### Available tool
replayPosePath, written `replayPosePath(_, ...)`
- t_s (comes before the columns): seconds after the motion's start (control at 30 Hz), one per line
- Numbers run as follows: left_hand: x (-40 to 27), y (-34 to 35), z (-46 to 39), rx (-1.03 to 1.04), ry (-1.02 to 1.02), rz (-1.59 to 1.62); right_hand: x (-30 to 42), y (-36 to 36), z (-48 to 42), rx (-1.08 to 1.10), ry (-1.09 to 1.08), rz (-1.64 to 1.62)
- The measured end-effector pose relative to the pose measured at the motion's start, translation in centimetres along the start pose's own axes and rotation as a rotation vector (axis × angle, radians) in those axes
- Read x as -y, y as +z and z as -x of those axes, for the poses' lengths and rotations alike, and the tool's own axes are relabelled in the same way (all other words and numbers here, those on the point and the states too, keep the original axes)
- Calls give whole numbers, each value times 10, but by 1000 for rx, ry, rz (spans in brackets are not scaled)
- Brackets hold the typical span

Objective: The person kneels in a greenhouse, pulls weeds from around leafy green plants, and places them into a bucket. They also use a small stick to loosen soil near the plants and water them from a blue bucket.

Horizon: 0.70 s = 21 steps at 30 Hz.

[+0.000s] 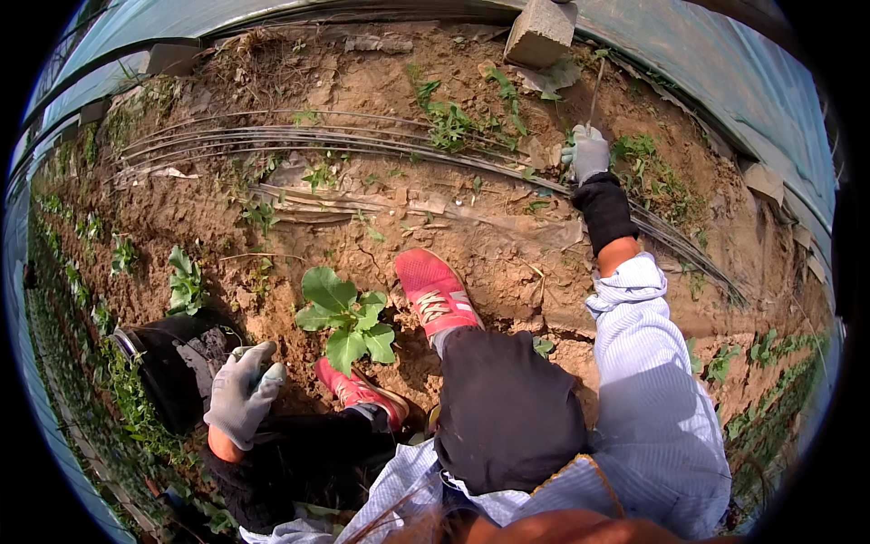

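My right hand point(588, 153), in a pale work glove, reaches out to the upper right. It is closed on a thin stick-like tool or stem point(597, 92) that runs up from the fist; its kind cannot be told. Green weeds point(639, 160) grow just right of that glove. My left hand point(246, 391), gloved too, hangs at the lower left with fingers curled and thumb apart, beside a black plastic bucket point(183, 353) lying tilted on the soil. Whether a thin stem is held in it cannot be told. A broad-leaved seedling point(345, 316) stands between the left hand and my red shoe point(435, 289).
A bundle of thin rods point(353, 141) lies across the soil, passing beneath the right forearm. A concrete block point(541, 34) sits near the plastic sheeting point(652, 41) at the top. More weeds point(452, 126) and young plants point(185, 282) grow around.
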<state>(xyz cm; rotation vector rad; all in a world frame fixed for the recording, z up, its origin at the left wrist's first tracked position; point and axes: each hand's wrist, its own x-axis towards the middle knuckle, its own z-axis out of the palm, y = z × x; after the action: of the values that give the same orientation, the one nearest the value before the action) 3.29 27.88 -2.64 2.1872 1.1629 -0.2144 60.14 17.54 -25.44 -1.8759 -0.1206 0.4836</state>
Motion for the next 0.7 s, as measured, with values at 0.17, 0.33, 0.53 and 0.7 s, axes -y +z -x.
replayPosePath(0.17, -12, 2, -5, 32, -46, -2, 12, -8, -21, -11, 45, -76)
replayPosePath(0.33, -4, 3, -1, 29, -17, 7, 45, 32, -20, 4, 60, -162)
replayPosePath(0.53, -15, -4, -2, 6, -50, 61, -14, 18, 40, 55, 11, 31)
replayPosePath(0.7, -9, -3, 5, 24, -69, 65, -37, -33, 59, -25, 52, -101)
